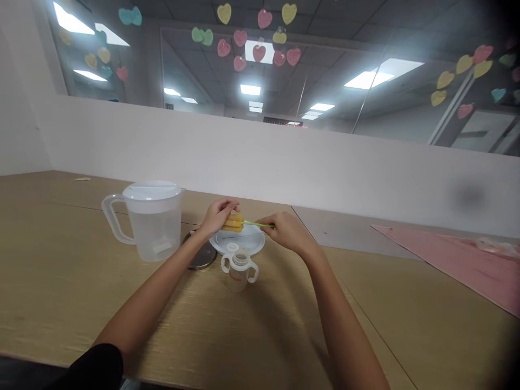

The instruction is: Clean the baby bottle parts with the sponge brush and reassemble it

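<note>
Over the middle of the table I hold a bottle brush (233,223) level, its yellow sponge-like head to the left and a thin green handle to the right. My left hand (219,216) is closed at the yellow head, with the fingers partly hiding it. Pinched between the fingers of my right hand (286,230) is the green handle. Beneath the brush lies a white plate (254,245). In front of it a small two-handled baby bottle (238,276) stands upright with its mouth uncovered. A small white round piece (233,247) shows just behind the bottle.
A clear lidded pitcher (158,230) stands at the left, its handle pointing left. Partly behind my left forearm is a round metal disc (203,257). A pink mat (455,257) with clear plastic on it lies at the right. Behind the table rises a white wall (284,168).
</note>
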Demonstrator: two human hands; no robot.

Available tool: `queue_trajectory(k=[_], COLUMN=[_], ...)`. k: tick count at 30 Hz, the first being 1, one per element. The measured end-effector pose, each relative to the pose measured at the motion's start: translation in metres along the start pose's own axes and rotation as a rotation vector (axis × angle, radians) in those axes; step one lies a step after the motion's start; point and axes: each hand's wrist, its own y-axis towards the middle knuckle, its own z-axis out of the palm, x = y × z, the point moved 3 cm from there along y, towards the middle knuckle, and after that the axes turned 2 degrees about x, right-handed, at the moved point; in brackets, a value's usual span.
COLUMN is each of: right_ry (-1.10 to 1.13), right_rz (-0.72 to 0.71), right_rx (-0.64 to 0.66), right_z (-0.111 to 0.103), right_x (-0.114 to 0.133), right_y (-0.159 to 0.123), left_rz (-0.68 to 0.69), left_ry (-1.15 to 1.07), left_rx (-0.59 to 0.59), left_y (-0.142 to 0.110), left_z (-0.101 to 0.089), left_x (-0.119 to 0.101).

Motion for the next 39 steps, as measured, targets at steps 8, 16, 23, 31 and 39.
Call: queue_trajectory(k=[8, 16, 23, 31, 39], right_ry=[0.097, -0.087, -0.188, -0.129, -0.09], right_rz=[0.056, 0.106, 0.213, 0.241, 0.229], right_rx=[-0.163, -0.192, -0.193, -0.18, -0.175], right_z=[-0.001, -0.005, -0.004, -0.004, -0.003], right_x=[-0.014, -0.009, -0.006, -0.014, -0.015], right_y=[0.002, -0.002, -0.001, -0.001, -0.001], left_rz=[0.096, -0.247, -0.02, 0.074, -0.346], left_ry=[-0.16, 0.167, 0.292, 1.107, 1.42], left_rx=[-0.142, 0.152, 0.233, -0.048, 0.364], left_y=[0.002, -0.005, -0.004, -0.003, -0.01], left_z=[-0.002, -0.006, -0.006, -0.044, -0.047], left_x=[-0.008, -0.005, -0.014, -0.033, 0.009])
